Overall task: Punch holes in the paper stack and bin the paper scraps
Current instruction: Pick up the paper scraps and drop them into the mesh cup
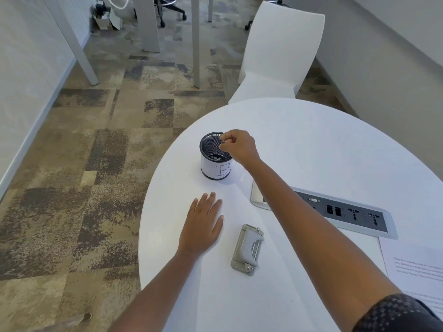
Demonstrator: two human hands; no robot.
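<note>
A black mesh cup [211, 149] with a white label marked "B" stands on the round white table [311, 144]; small white paper dots lie on its bottom. My right hand [237, 146] hovers over the cup's rim with fingertips pinched together; whether a scrap is between them is too small to tell. My left hand [202, 226] lies flat, fingers apart, on a white paper sheet [215, 271] in front of me. A grey metal hole punch [247, 250] sits on that sheet, just right of my left hand.
A power and data socket panel [335, 210] is set into the table at the right. Printed sheets [414, 264] lie at the right edge. A white chair [275, 56] stands behind the table. Carpeted floor lies to the left.
</note>
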